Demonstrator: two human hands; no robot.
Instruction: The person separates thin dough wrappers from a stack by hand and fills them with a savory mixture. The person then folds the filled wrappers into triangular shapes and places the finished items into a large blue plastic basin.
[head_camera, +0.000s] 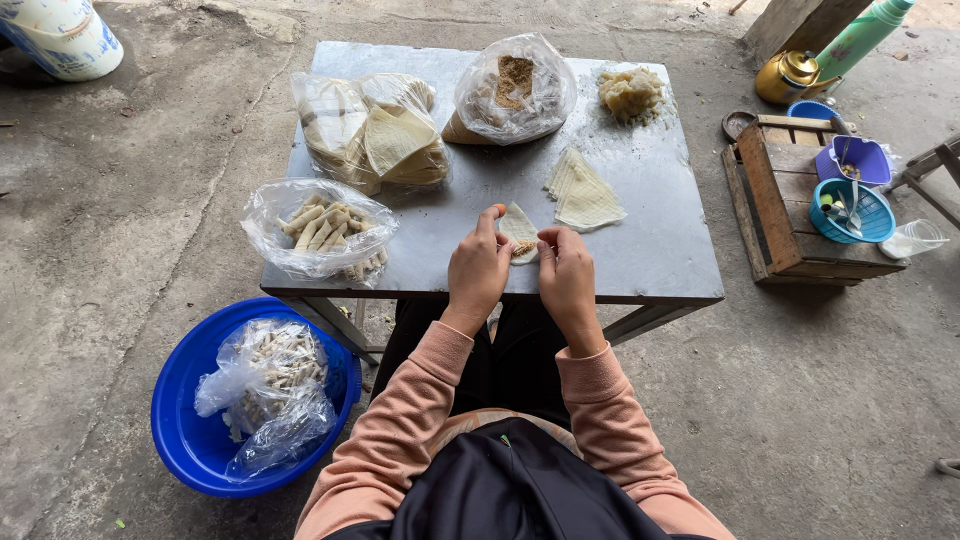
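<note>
The person wears a salmon-pink sweatshirt with long sleeves ending in ribbed cuffs at the wrists. Over the chest lies a dark, nearly black garment with a smooth sheen. Dark trousers cover the legs. Both hands are bare.

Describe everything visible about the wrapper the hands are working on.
The wrapper is a thin, pale cream sheet, dough-like in look, lying flat on the grey metal table near its front edge. Its upper part tapers to a rounded point toward the table's middle. A small brownish lump of filling sits at its near end. The left hand and right hand pinch its near edge from either side, partly hiding it.
</note>
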